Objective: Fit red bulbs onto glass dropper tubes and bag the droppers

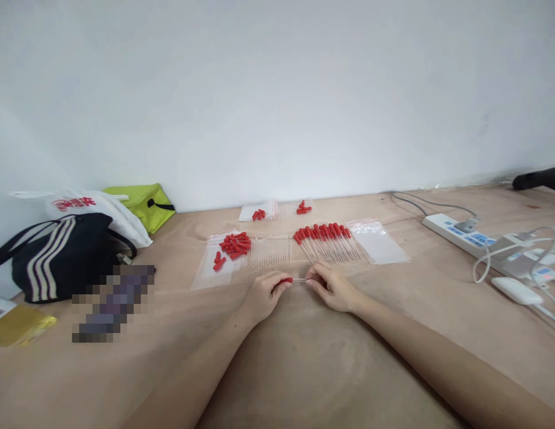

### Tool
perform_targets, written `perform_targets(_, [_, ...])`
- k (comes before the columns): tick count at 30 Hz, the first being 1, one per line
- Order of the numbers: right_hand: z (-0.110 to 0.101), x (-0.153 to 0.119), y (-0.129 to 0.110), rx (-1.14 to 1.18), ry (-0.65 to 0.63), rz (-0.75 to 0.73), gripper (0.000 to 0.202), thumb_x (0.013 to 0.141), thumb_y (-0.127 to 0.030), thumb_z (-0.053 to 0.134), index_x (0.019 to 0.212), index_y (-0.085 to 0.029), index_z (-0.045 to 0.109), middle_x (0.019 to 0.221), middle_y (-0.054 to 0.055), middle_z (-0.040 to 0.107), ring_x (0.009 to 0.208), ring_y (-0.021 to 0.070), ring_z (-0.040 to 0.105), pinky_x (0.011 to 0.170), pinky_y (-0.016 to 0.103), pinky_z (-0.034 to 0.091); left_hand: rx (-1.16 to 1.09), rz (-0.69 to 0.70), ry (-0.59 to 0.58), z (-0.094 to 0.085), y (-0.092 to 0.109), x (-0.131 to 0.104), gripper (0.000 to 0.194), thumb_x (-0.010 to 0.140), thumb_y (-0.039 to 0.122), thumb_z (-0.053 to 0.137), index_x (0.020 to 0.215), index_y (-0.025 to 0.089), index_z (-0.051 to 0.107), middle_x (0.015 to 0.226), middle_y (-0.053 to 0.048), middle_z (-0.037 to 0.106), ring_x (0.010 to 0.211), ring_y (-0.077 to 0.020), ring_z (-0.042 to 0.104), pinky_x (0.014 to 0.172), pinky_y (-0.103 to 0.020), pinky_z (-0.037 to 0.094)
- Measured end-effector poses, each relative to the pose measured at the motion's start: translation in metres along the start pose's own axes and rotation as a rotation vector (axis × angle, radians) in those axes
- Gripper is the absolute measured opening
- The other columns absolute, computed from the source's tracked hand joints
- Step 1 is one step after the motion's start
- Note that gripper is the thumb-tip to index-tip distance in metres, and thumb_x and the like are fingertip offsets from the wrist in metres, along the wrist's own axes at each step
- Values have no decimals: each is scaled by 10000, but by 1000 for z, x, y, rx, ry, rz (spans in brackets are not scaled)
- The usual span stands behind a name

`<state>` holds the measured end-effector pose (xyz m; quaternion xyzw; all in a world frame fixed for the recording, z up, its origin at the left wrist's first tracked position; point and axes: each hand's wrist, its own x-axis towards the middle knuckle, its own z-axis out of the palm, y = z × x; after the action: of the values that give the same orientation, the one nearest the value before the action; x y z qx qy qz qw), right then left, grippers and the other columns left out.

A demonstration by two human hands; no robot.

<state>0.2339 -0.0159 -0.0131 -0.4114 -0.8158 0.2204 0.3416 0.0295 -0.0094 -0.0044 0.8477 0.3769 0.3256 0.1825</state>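
Pinched in my left hand (267,293) is a red rubber dropper bulb (287,280). My right hand (331,287) grips a thin clear dropper tube (299,280), whose left end meets the bulb; how deep it sits inside I cannot tell. Just beyond my hands lies a row of bare clear tubes (270,251). To its right, droppers with red bulbs (326,235) are fanned out side by side. A heap of loose red bulbs (235,244) rests on a clear zip bag (210,271) to the left.
Another zip bag (379,241) lies right of the fan. Two small piles of red bulbs (259,214) sit near the wall. A power strip (456,232) with cables is on the right. A black striped bag (67,256), a green bag (145,205) and a blurred-out object (118,304) are left.
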Motion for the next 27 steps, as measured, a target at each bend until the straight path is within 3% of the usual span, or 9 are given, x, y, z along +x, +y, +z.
perform_targets(6, [2,0,1,-14,-9,37,106,825,-215,454,758,-184,530,684,-18,575,655,117,517,764,332,306,-5,36,19,0,-1,-1,150,832,214,473,844,186,620,808,-46,654,750,-161,600,708,-288,460])
perform_targets(16, [2,1,0,-84,-5,47,128,810,-215,479,708,-185,550,691,-22,616,639,113,519,751,319,247,98,122,-16,1,-3,-2,193,859,252,443,807,182,615,746,-32,654,717,-153,592,706,-287,419])
perform_targets(21, [4,0,-6,-228,25,-35,156,835,-208,426,745,-169,547,720,1,624,641,112,509,715,303,223,207,141,2,0,-3,-2,199,866,265,437,790,184,603,739,-22,662,697,-148,588,714,-304,379])
perform_targets(27, [11,-3,-5,-337,87,-171,185,842,-173,385,775,-161,557,723,14,624,612,114,477,688,303,206,303,198,-4,0,2,-2,183,855,237,429,774,177,582,705,-10,649,668,-140,577,860,-369,322])
